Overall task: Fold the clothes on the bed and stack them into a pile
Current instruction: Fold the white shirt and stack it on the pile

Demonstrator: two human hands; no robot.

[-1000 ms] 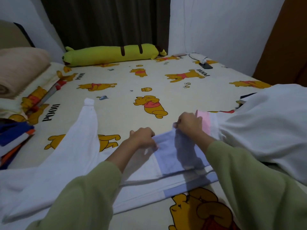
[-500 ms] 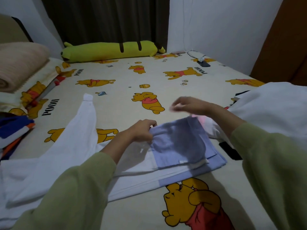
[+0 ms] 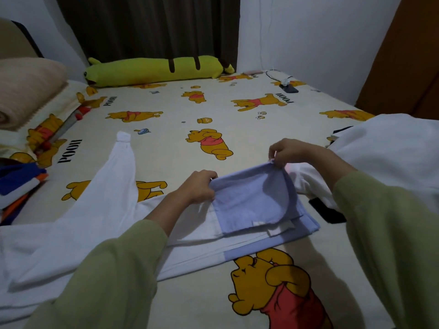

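A white-and-lavender shirt [image 3: 237, 210] is spread on the bed sheet [image 3: 166, 138] near centre. Its lavender panel's far left corner is gripped by the curled fingers of the left hand [image 3: 199, 186]; the far right corner, at 2 o'clock, is pinched and lifted by the right hand [image 3: 287, 150]. A white garment [image 3: 392, 148] is heaped at 3 o'clock.

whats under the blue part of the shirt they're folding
Under the lifted blue panel, held by the left hand and right hand, lie more white and blue layers of the same shirt. The bedsheet below them is covered.
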